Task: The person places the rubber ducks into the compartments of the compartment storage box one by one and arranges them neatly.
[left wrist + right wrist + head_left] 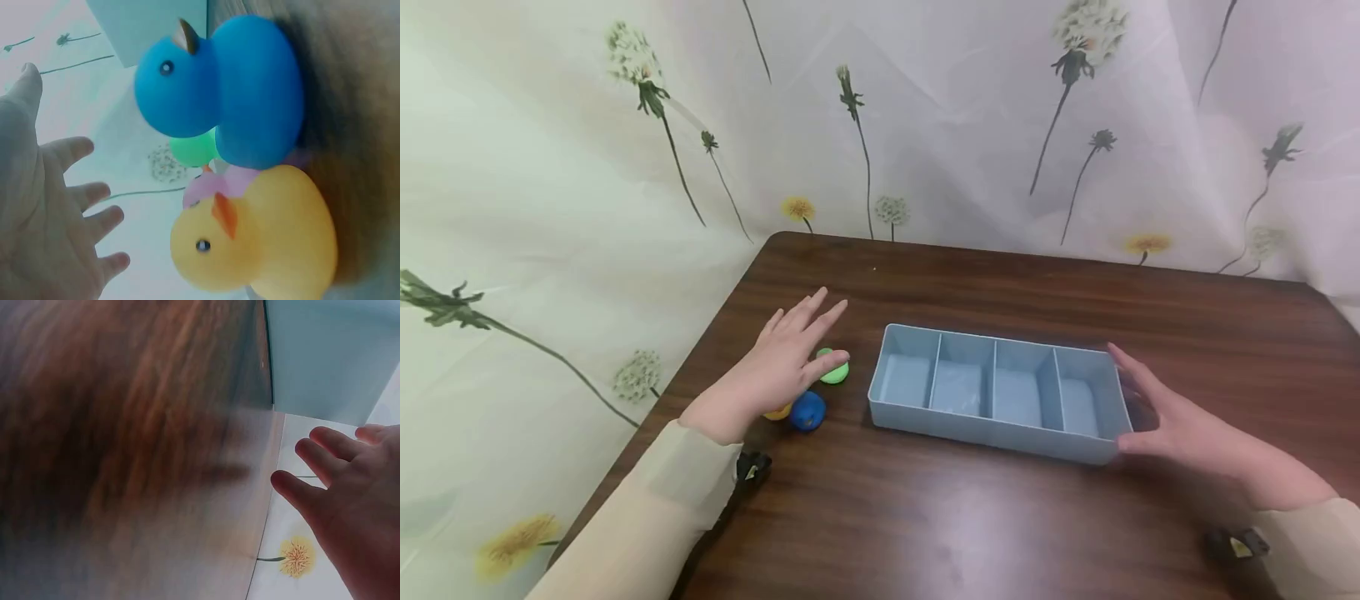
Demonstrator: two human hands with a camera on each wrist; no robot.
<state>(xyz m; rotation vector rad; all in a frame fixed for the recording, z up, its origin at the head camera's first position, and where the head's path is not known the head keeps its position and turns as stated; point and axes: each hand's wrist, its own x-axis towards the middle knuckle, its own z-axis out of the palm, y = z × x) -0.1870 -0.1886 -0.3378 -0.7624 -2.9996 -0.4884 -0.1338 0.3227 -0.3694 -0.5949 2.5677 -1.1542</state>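
My left hand (778, 367) hovers with fingers spread over several toy ducks on the table's left side. A blue duck (259, 87) and a yellow duck (287, 231) stand nearest in the left wrist view, with a pink duck (203, 187) and a green duck (190, 150) behind them. From above, the hand partly covers the yellow one and hides the pink one. A light-blue divided box (992, 429) lies to the right of the ducks. At its right end is my right hand (1187, 425), thumb by the near corner and straight fingers by the far corner; whether they touch is unclear.
Both hands work over a dark brown wooden table (970, 525). Cloth (940, 150) printed with dandelions hangs behind the table and along its left side. Thin walls split the box into several compartments.
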